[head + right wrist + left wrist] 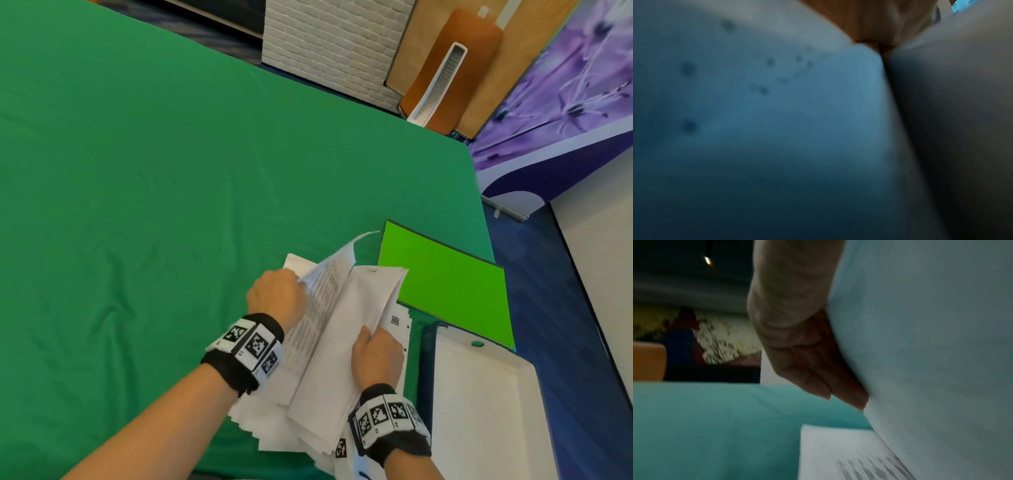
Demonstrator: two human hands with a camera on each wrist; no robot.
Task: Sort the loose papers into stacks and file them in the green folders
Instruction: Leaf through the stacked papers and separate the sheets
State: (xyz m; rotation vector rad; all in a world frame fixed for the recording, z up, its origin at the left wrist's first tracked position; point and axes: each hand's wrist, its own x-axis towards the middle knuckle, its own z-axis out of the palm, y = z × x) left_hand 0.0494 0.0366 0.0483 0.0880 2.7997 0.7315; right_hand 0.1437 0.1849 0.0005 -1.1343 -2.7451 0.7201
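Note:
A thick pile of white printed papers (329, 370) lies near the table's front right, its sheets fanned unevenly. My left hand (277, 294) grips the raised left edge of the upper sheets, one printed sheet (334, 274) curling up beyond it. My right hand (375, 353) pinches the right side of a bundle (363, 308) lifted off the pile. A bright green folder (445, 287) lies flat just right of the papers. In the left wrist view my fingers (813, 369) lie against a pale sheet (931, 353). Blurred paper (777, 113) fills the right wrist view.
The table is covered with a green cloth (154, 188). A white box-like binder (486, 404) with a dark blue spine sits at the front right, by the table edge. Beyond the far edge stand a white brick panel (329, 44) and an orange board (455, 61).

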